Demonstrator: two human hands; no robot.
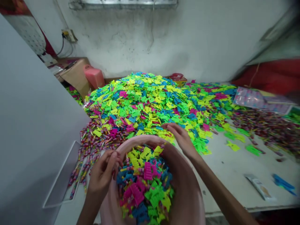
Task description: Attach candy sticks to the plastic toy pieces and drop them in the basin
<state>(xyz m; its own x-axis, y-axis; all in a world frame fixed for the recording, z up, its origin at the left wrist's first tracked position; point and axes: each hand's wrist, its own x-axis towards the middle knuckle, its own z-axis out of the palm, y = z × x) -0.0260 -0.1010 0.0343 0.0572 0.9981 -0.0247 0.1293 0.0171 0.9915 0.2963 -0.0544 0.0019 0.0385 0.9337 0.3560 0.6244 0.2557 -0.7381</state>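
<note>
Head view shows small multicoloured wrapped sticks strewn left of a round pale-pink plastic tub, and the left hand at the tub's left rim, fingers curled, its grip's contents impossible to tell. Inside the tub lie flat green, yellow, blue and magenta plastic pieces, with a broad heap of similar pieces behind it on the white surface. Beyond the tub's far right rim, the right hand has loosely bent fingers at the heap, any grasp unclear; a pale flat packet lies right of the tub.
</note>
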